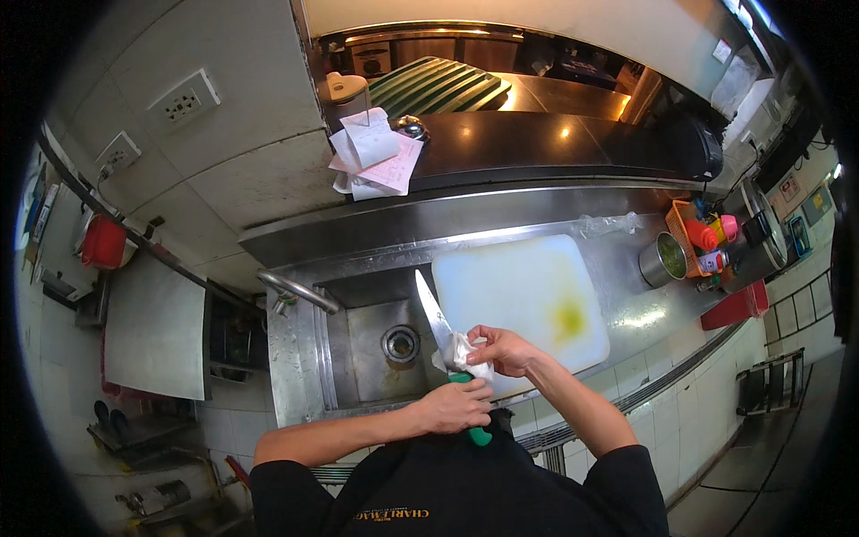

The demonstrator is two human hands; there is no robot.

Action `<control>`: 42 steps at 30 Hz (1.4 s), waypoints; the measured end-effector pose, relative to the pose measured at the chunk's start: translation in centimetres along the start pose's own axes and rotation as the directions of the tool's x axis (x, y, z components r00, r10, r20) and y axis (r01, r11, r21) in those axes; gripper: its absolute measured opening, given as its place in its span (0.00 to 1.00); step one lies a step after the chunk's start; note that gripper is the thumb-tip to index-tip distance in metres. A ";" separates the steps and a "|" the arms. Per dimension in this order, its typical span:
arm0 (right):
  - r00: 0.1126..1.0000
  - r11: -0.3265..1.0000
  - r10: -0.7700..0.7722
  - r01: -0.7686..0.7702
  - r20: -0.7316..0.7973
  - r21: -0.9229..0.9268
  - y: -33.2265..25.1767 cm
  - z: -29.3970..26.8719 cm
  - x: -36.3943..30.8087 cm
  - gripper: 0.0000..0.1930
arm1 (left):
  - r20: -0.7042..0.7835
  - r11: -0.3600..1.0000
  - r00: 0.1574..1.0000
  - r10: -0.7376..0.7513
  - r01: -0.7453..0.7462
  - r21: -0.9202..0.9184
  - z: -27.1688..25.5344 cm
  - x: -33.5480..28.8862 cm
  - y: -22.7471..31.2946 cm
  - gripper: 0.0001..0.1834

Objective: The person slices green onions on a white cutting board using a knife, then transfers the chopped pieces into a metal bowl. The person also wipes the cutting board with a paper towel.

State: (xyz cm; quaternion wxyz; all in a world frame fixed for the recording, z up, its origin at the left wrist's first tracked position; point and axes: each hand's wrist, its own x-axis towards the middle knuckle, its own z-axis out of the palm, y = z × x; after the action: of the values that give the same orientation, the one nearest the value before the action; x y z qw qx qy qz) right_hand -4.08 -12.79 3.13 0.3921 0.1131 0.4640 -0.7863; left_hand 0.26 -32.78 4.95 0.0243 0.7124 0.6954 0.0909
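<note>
Left hand: your left hand (456,407) is closed in a fist around the green handle of the knife (445,345), knuckles up, just over the front edge of the sink (358,358). Your forearm comes in from the lower left, running nearly level across your black shirt.
Right hand: your right hand (503,349) is pinched narrow on a crumpled white cloth (461,352), fingers curled leftward and pressing the cloth against the blade near the handle. Your wrist bends inward and the forearm rises from the lower right, elbow out.
Knife: its blade points up and slightly left, away from you, the tip over the sink basin just beside the left edge of the cutting board (523,295). The green butt of the handle sticks out below your left fist.
Cloth: wrapped about the base of the blade, between your two hands, touching both the blade and your right fingers.
Cutting board: white, with a yellow stain toward its right side, lying flat on the steel surface (626,277) right of the sink.
Sink: steel basin with a round drain (400,344), the tap (300,291) reaching in from the left.
Farther right: a metal pot (662,259) and an orange basket (684,234) of bottles stand on the surface, well apart from your hands.
</note>
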 end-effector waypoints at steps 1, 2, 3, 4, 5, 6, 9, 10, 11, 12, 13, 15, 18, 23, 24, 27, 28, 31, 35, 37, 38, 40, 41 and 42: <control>0.999 1.000 -0.005 0.004 -0.046 -0.011 0.3 0.6 0.2 0.18 | 0.049 0.999 0.998 -0.025 0.027 -0.038 -0.1 0.0 0.1 0.07; 0.998 1.000 -0.025 0.025 -0.055 -0.005 0.4 1.0 0.3 0.19 | -0.036 0.999 0.998 -0.044 0.044 0.004 -0.2 -0.2 0.1 0.10; 0.996 0.999 -0.020 0.023 -0.090 0.034 0.5 1.5 0.5 0.21 | -0.091 0.997 0.994 -0.065 0.068 0.030 -0.4 -0.4 0.2 0.13; 0.983 0.997 -0.061 0.069 -0.171 0.044 0.4 1.7 0.5 0.21 | -0.112 0.993 0.990 -0.080 0.089 0.075 -0.6 -0.6 0.2 0.17; 0.970 0.992 -0.091 0.109 -0.226 0.068 0.3 1.9 0.5 0.21 | -0.174 0.985 0.970 -0.172 0.172 -0.014 -0.8 -1.3 0.4 0.23; 0.960 0.984 -0.104 0.136 -0.258 0.111 0.3 1.9 0.4 0.20 | -0.196 0.965 0.946 -0.259 0.245 -0.092 -1.0 -2.3 0.9 0.29; 0.889 0.928 -0.207 0.310 -0.409 0.206 0.4 1.7 0.5 0.18 | -0.345 0.671 0.661 -0.666 0.329 -0.665 -0.8 -4.1 0.8 0.43; 0.852 0.895 -0.238 0.379 -0.466 0.237 0.6 1.7 0.6 0.17 | -0.304 0.471 0.509 -0.805 0.238 -0.850 -0.5 -4.5 0.9 0.47; 0.849 0.854 -0.287 0.437 -0.444 0.282 1.1 1.9 0.7 0.18 | 0.047 -0.032 0.472 -0.880 0.039 -0.999 -0.2 -4.5 0.7 0.42; 0.836 0.869 -0.298 0.437 -0.460 0.232 1.5 2.3 0.9 0.18 | 0.068 -0.213 0.555 -0.829 -0.201 -0.956 0.0 -4.9 0.7 0.39; 0.818 0.864 -0.351 0.471 -0.456 0.178 2.0 2.7 1.2 0.18 | 0.125 -0.450 0.656 -0.744 -0.354 -0.820 0.0 -5.4 0.4 0.36; 0.825 0.871 -0.355 0.462 -0.439 0.165 2.6 3.8 1.6 0.19 | 0.373 -0.599 0.559 -0.741 -0.299 -0.743 0.2 -5.3 0.3 0.20; 0.847 0.866 -0.345 0.453 -0.405 0.211 2.5 5.3 1.8 0.21 | 0.417 -0.374 0.334 -0.846 0.187 -0.909 0.2 -4.6 1.0 0.16; 0.887 0.892 -0.301 0.392 -0.349 0.226 1.3 5.8 2.1 0.23 | 0.244 -0.177 0.218 -0.945 0.287 -0.941 0.7 -5.5 2.6 0.18; 0.891 0.889 -0.305 0.393 -0.336 0.235 0.7 5.4 2.4 0.24 | 0.238 -0.163 0.216 -0.947 0.316 -0.935 0.9 -6.0 3.0 0.18; 0.863 0.858 -0.351 0.452 -0.364 0.244 -2.3 3.3 3.8 0.26 | 0.253 -0.148 0.240 -0.937 0.384 -0.911 0.9 -7.3 4.8 0.18; 0.868 0.846 -0.376 0.464 -0.323 0.262 -3.6 2.4 4.2 0.26 | 0.316 -0.195 0.247 -0.916 0.414 -0.889 0.7 -7.9 5.5 0.19; 0.701 0.650 -0.570 0.704 -0.430 0.287 -8.3 -1.5 4.9 0.24 | 0.215 -0.065 0.188 -0.958 0.588 -0.806 0.0 -9.5 7.1 0.20; 0.665 0.727 -0.586 0.684 -0.463 0.063 -7.1 -3.4 4.6 0.17 | 0.004 -0.003 0.001 -1.000 0.577 -0.817 0.3 -10.3 7.0 0.22; 0.775 0.817 -0.460 0.560 -0.434 0.134 -3.3 -2.6 4.8 0.16 | -0.009 -0.009 -0.029 -1.000 0.573 -0.820 1.0 -10.1 5.8 0.21; 0.821 0.851 -0.421 0.505 -0.384 0.147 -1.5 -1.9 5.0 0.17 | 0.020 -0.029 -0.024 -1.000 0.516 -0.856 1.4 -9.9 5.5 0.20; 0.844 0.835 -0.371 0.486 -0.387 0.258 2.0 -0.3 5.2 0.17 | 0.162 -0.152 -0.011 -0.987 0.401 -0.903 2.1 -9.0 4.5 0.17; 0.887 0.826 -0.366 0.449 -0.281 0.341 3.1 0.6 5.1 0.15 | 0.116 -0.105 0.009 -0.993 0.359 -0.927 2.3 -8.5 4.2 0.16; 0.914 0.825 -0.351 0.404 -0.201 0.395 4.1 1.7 5.1 0.16 | 0.083 -0.070 0.028 -0.996 0.311 -0.948 2.4 -8.0 3.8 0.15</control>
State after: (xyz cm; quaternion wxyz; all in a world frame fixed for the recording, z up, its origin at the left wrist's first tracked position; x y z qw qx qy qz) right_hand -4.24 -17.90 -1.34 0.1655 0.1490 0.3157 -0.9224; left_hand 4.23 -40.60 2.40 0.1151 -0.0489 0.7741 0.6206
